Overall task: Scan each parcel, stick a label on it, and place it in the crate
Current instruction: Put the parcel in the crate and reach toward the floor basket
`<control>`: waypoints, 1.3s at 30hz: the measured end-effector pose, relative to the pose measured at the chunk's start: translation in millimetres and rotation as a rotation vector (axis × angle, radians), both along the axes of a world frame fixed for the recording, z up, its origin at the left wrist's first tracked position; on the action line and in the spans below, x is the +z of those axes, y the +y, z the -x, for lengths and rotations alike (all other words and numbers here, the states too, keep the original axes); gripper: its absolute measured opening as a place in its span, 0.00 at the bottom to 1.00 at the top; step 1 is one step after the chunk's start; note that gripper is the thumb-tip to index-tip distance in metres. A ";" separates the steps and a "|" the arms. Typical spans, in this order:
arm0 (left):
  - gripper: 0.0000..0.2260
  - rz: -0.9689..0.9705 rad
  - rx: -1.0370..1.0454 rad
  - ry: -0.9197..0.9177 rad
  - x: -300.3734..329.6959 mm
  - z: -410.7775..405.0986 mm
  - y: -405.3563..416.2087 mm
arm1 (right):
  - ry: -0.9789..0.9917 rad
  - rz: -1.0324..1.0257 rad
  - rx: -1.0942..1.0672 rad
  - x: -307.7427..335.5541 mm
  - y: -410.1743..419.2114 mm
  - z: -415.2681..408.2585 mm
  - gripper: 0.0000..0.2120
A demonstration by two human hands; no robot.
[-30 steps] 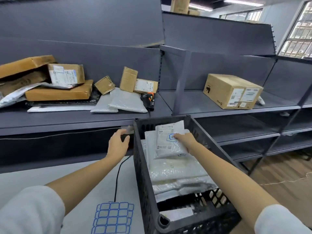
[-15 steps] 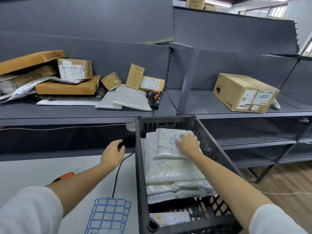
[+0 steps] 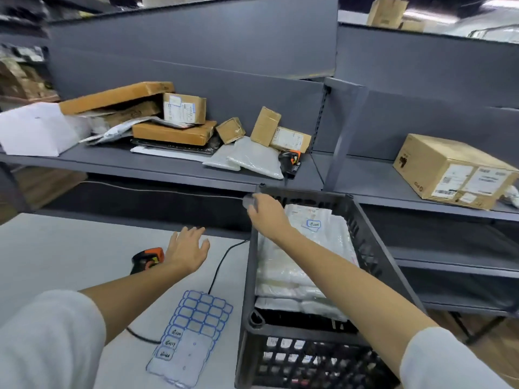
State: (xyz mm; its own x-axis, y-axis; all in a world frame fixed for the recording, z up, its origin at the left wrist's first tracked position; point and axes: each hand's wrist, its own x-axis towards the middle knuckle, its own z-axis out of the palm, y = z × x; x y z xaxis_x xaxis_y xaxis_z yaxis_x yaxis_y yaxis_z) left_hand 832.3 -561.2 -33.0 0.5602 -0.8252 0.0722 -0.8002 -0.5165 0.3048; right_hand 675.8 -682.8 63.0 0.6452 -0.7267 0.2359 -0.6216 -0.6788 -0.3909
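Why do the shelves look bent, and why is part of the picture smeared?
Head view: the wide lens bows the shelf edges; motion blur smears the top corners and the right hand; the crate, label sheet and left hand stay fairly sharp; lighting is even, without glare.

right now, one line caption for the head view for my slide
Labelled parcel lies in the black crate; right hand lifts over its rim, left hand hovers open beside the scanner.
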 end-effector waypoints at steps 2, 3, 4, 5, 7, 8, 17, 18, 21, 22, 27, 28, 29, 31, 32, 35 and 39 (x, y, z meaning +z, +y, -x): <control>0.22 -0.006 0.065 0.021 -3.0 -2.7 30.9 | 0.022 0.020 0.127 -2.9 28.9 -22.7 0.16; 0.21 -0.001 0.108 0.035 -4.3 -3.5 48.2 | 0.036 0.015 0.182 -5.1 44.1 -33.0 0.19; 0.20 0.005 0.151 0.046 -6.0 -4.3 66.2 | 0.057 0.009 0.231 -7.7 59.0 -42.6 0.21; 0.19 0.002 0.190 0.050 -7.7 -5.4 85.0 | 0.077 0.012 0.279 -10.9 73.7 -52.4 0.22; 0.19 -0.034 0.266 0.055 -11.8 -7.7 123.4 | 0.107 0.004 0.362 -17.8 104.1 -69.7 0.19; 0.20 -0.054 0.311 0.065 -13.9 -9.4 142.8 | 0.119 -0.008 0.398 -21.6 119.4 -77.8 0.18; 0.23 -0.047 0.600 0.084 -7.9 -27.8 290.8 | 0.287 0.045 0.696 -58.0 234.4 -132.1 0.21; 0.23 -0.048 0.619 0.074 -7.2 -30.1 306.2 | 0.295 0.054 0.722 -59.8 245.3 -138.5 0.21; 0.23 -0.044 0.693 0.047 -5.6 -37.5 351.3 | 0.316 0.067 0.801 -63.6 280.5 -160.0 0.22; 0.23 -0.037 0.720 0.046 -5.3 -40.2 366.4 | 0.322 0.072 0.828 -65.3 293.3 -167.4 0.22; 0.24 -0.021 0.844 0.097 -6.6 -55.1 440.2 | 0.302 0.093 0.928 -80.7 365.5 -201.1 0.21; 0.24 -0.030 0.860 0.109 -7.5 -58.7 454.6 | 0.308 0.096 0.946 -84.4 380.4 -207.1 0.22; 0.24 -0.034 0.874 0.115 -8.5 -62.8 468.6 | 0.317 0.099 0.963 -88.1 394.7 -213.0 0.22; 0.24 -0.036 0.897 0.120 -10.9 -69.8 495.2 | 0.329 0.102 0.988 -96.0 420.4 -222.7 0.21; 0.24 -0.037 0.906 0.118 -12.2 -72.5 508.0 | 0.329 0.104 1.000 -100.7 432.3 -227.2 0.20; 0.24 -0.048 0.923 0.137 -21.5 -73.4 541.8 | 0.352 0.095 1.032 -116.6 464.3 -233.8 0.18; 0.24 -0.087 0.930 0.202 -41.8 -63.7 575.8 | 0.444 0.103 1.083 -137.7 497.5 -236.0 0.22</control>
